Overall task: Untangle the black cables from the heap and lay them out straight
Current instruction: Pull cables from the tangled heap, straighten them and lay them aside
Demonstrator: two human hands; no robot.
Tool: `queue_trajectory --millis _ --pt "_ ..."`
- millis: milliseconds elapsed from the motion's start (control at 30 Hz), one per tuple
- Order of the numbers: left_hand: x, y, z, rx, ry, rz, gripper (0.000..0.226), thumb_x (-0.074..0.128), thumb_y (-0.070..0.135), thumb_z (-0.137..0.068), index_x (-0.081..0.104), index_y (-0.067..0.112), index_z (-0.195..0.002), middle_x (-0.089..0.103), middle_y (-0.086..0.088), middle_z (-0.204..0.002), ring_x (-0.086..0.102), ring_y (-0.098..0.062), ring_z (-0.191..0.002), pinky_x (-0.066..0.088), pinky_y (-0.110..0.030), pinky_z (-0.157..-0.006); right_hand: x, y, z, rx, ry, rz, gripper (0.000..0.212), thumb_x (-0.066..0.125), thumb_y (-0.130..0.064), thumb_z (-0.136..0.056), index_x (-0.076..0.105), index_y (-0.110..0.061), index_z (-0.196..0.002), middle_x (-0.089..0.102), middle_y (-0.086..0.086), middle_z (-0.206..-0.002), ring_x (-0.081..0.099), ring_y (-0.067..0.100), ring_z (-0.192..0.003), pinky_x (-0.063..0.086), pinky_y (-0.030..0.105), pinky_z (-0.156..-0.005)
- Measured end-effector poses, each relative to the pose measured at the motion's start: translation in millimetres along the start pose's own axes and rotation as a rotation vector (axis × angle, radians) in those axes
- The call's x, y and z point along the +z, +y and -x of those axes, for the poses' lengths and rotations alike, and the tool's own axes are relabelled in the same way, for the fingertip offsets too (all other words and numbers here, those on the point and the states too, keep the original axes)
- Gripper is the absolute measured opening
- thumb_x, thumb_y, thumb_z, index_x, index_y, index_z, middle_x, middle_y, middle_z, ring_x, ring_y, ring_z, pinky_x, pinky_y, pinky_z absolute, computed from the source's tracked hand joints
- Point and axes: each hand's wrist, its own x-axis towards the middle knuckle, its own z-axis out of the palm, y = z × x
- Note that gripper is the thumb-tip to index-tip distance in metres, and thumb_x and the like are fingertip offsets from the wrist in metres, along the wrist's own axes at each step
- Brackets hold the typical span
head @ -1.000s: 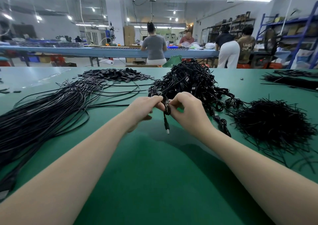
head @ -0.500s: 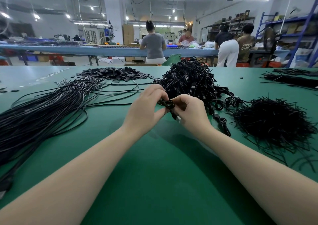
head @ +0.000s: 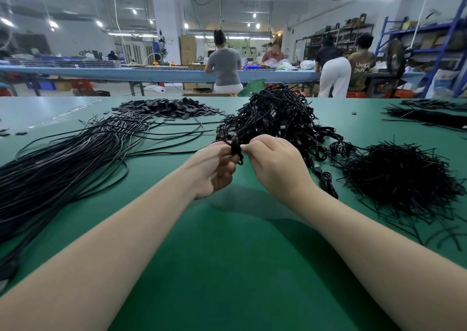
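Both hands have lifted: left hand [head: 214, 168] and right hand [head: 273, 162] each pinch the coiled cable [head: 235, 150] tightly. Pulling hard could tighten its knot, dragging the heap [head: 275, 118].

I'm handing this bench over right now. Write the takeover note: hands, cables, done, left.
Left hand and right hand: both pinch one small coiled black cable bundle between them, above the green table mat.
Tangled heap of black cables: just behind the hands, large.
Done: long straightened black cables lie fanned out on the left.
Left: uncoil the held bundle, lay it with those, then work through the heap.
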Motion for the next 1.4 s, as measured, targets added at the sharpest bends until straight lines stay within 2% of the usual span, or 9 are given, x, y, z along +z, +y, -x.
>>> queue_trajectory --millis 233,400,500,633,800,933,1167,1267,1400 --pt "-5 -12 3 0.465 -0.086 -0.543 0.044 0.051 -0.010 -0.089 0.067 0.029 -0.104 0.067 -0.002 -0.085 0.057 -0.009 -0.072 0.045 -0.010 -0.063 -1 1 4 0.175 0.023 -0.159 0.007 0.064 0.001 -0.085 0.069 0.005 -0.088 0.066 0.017 -0.084 0.063 0.035 -0.071 0.052 0.039 -0.060" --pt "-7 -11 -1 0.741 0.009 -0.803 0.018 0.066 0.012 -0.089 0.072 0.015 -0.106 0.055 -0.018 -0.098 0.047 -0.019 -0.088 0.038 -0.014 -0.078 1 0 1 0.182 0.043 -0.193 0.007 0.063 0.002 -0.085 0.069 0.005 -0.088 0.065 0.017 -0.083 0.063 0.034 -0.073 0.053 0.042 -0.062" --pt "-3 -15 -1 0.646 0.022 -0.758 0.029 0.061 0.027 -0.093 0.069 0.000 -0.085 0.057 -0.012 -0.077 0.049 -0.007 -0.069 0.040 -0.016 -0.066 1 1 1 0.182 0.059 -0.180 0.008 0.063 0.004 -0.085 0.069 0.005 -0.089 0.066 0.016 -0.085 0.064 0.034 -0.076 0.053 0.044 -0.064" --pt "8 -14 -1 0.437 -0.008 -0.404 0.026 0.055 0.024 -0.097 0.055 0.002 -0.112 0.064 -0.008 -0.077 0.062 -0.012 -0.060 0.055 -0.025 -0.062 -3 3 -2 0.140 0.060 -0.123 0.007 0.063 0.002 -0.085 0.067 0.007 -0.081 0.064 0.019 -0.078 0.062 0.036 -0.067 0.052 0.043 -0.057" --pt "14 -10 1 0.121 -0.047 0.090 0.069 0.055 0.014 -0.096 0.014 0.027 -0.150 0.057 -0.002 -0.059 0.050 -0.009 -0.041 0.044 -0.019 -0.040 -10 9 -2 -0.042 0.009 0.060 0.017 0.055 0.001 -0.087 0.067 0.006 -0.075 0.061 0.017 -0.071 0.059 0.034 -0.059 0.049 0.036 -0.057" --pt "6 -4 4 0.156 -0.158 0.119 0.025 0.042 0.009 -0.098 0.062 0.018 -0.110 0.055 -0.001 -0.059 0.046 -0.009 -0.044 0.040 -0.016 -0.042 -6 5 -3 -0.014 0.078 0.038 0.017 0.058 -0.002 -0.088 0.068 0.005 -0.077 0.063 0.017 -0.072 0.060 0.033 -0.060 0.051 0.037 -0.056" --pt "-6 -17 -2 0.487 -0.049 -0.417 0.046 0.064 -0.004 -0.083 0.072 0.039 -0.097 0.069 0.005 -0.097 0.061 -0.013 -0.086 0.048 -0.023 -0.084 -2 7 2 0.043 0.065 -0.043 0.002 0.067 0.005 -0.082 0.068 0.006 -0.081 0.062 0.017 -0.072 0.059 0.035 -0.059 0.050 0.039 -0.053" --pt "-4 -17 0 0.678 0.029 -0.545 0.036 0.074 0.004 -0.080 0.070 0.039 -0.091 0.065 0.011 -0.098 0.061 -0.008 -0.094 0.049 -0.017 -0.083 -1 6 1 0.053 0.079 -0.074 0.005 0.064 0.004 -0.083 0.068 0.007 -0.082 0.062 0.019 -0.072 0.058 0.035 -0.058 0.050 0.041 -0.052" --pt "4 -17 2 0.607 -0.003 -0.422 0.008 0.069 0.009 -0.086 0.069 0.017 -0.088 0.067 0.014 -0.068 0.059 0.006 -0.065 0.043 -0.007 -0.061 -3 7 -1 0.084 0.088 -0.093 0.006 0.064 0.008 -0.081 0.069 0.008 -0.085 0.063 0.020 -0.077 0.061 0.036 -0.063 0.052 0.042 -0.056"
